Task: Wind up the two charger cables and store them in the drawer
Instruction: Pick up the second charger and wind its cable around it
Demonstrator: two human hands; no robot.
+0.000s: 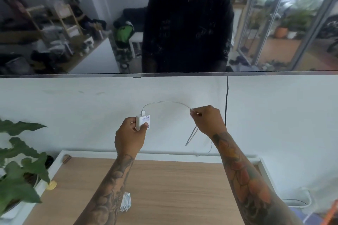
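Observation:
My left hand (pixel 130 137) grips a white charger block (pixel 143 121) with a labelled face, held up in front of the white wall. Its thin white cable (pixel 165 102) arcs from the block's top over to my right hand (pixel 207 119), which pinches the cable between thumb and fingers. Below that hand the cable hangs in a loop, and its end (pixel 198 155) trails down to the back of the wooden top. A wound white cable bundle (pixel 126 201) lies on the wooden top, partly hidden behind my left forearm. No drawer is in view.
The wooden cabinet top (pixel 173 188) with a white rim lies below my arms. A potted green plant (pixel 20 166) stands at the left. A wall-mounted dark screen (pixel 73 42) hangs above, with a black cord (pixel 226 100) running down the wall. A white power strip (pixel 300 201) lies at right.

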